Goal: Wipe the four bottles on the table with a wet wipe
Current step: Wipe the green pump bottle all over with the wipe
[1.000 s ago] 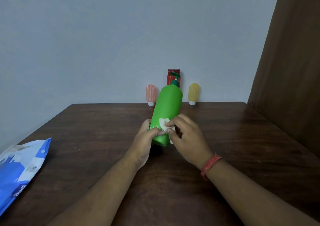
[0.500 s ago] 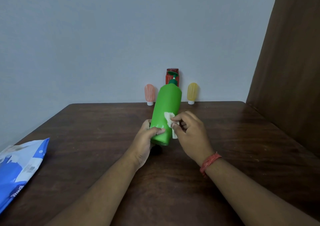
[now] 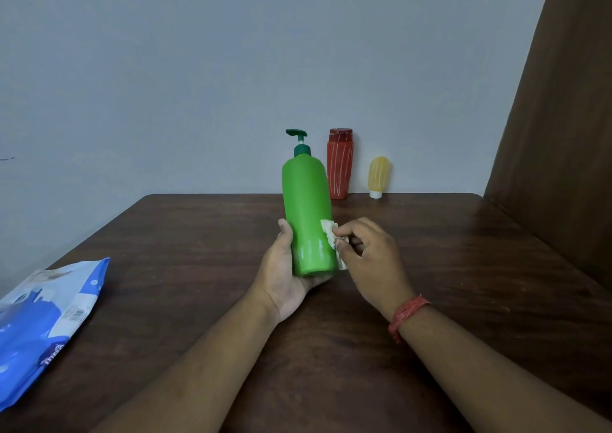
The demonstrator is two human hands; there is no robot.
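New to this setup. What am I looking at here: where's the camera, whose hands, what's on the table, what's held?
No machine here: a person works with bare hands, filmed by one wide-angle camera worn on the head, looking forward and down. The left hand grips the base of a green pump bottle, holding it nearly upright. The right hand pinches a white wet wipe against the bottle's side. On the dark wooden table, a red bottle and a small yellow bottle stand by the wall. A blue wipes pack lies at the left edge.
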